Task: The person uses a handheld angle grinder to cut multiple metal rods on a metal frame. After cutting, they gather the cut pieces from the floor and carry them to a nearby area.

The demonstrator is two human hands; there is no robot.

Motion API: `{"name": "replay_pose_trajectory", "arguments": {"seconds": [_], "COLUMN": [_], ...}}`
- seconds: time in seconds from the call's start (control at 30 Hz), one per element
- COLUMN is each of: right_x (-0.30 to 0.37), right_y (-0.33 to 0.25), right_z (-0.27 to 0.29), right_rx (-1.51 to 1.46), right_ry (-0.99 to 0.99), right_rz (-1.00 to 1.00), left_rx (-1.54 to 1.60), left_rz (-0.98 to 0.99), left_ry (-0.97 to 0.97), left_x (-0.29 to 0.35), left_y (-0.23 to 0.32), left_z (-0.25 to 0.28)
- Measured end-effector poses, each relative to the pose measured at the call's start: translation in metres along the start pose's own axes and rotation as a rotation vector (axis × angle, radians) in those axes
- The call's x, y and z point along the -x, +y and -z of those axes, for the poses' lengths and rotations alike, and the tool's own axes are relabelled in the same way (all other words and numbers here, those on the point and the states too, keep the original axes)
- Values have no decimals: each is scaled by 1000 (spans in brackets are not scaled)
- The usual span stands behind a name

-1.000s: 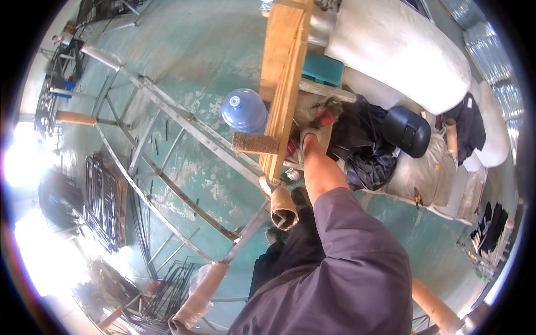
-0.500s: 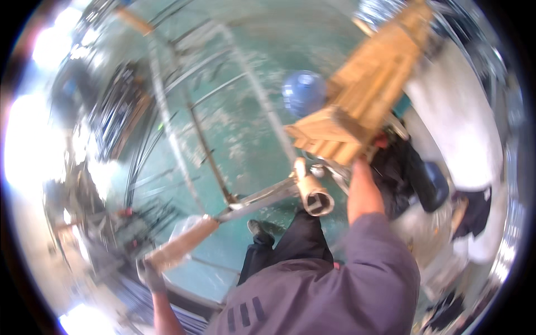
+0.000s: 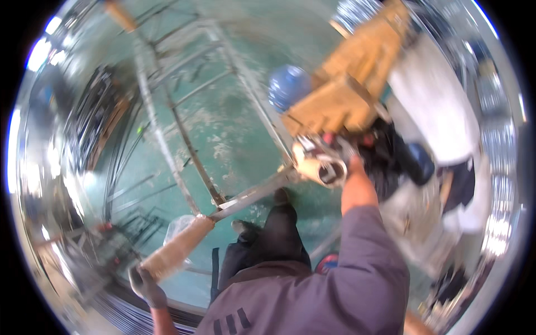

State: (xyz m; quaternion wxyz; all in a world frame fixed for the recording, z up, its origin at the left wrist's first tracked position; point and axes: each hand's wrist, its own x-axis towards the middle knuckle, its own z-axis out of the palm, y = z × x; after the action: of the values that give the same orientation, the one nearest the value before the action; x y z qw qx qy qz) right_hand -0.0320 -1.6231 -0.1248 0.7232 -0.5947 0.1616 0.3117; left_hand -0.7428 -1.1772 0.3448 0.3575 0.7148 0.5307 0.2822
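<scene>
My left hand [image 3: 147,288], in a grey glove, is closed round the outer end of a brown cardboard sleeve [image 3: 177,245]. The sleeve sits at the near left corner of a long metal frame [image 3: 251,194], which has rails and crossbars. At the frame's near right corner, a pale cardboard tube [image 3: 312,169] points its open end toward my right side. My right hand [image 3: 354,165] is just beside that tube, below the wooden piece. Blur hides its fingers and whatever they may hold.
A slatted wooden piece [image 3: 357,61] leans at the upper right beside a blue rounded container [image 3: 288,87]. White bundles [image 3: 438,106] and dark bags [image 3: 385,151] lie to the right. Bundled metal bars [image 3: 92,120] are on the left of the green floor [image 3: 218,134].
The view has shifted, moving most of the scene leftward. My right hand has moved from the wooden piece's lower end to beside the cardboard tube. My left hand keeps its hold on the sleeve.
</scene>
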Motion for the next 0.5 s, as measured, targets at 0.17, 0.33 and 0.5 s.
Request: {"name": "replay_pose_trajectory", "arguments": {"seconds": [0.17,0.33,0.5], "right_x": [19,92,201], "right_y": [24,38,72], "right_z": [21,-30,-79], "right_rx": [1201,651,257], "right_ry": [337,396,469], "right_rz": [510,248,9], "left_rx": [-203,-334,-377], "left_rz": [-44,-157,-224], "left_ry": [-48,-134,-183], "left_x": [-16,-13,-28], "left_y": [0,29,45], "left_z": [-8,-3,-1]}}
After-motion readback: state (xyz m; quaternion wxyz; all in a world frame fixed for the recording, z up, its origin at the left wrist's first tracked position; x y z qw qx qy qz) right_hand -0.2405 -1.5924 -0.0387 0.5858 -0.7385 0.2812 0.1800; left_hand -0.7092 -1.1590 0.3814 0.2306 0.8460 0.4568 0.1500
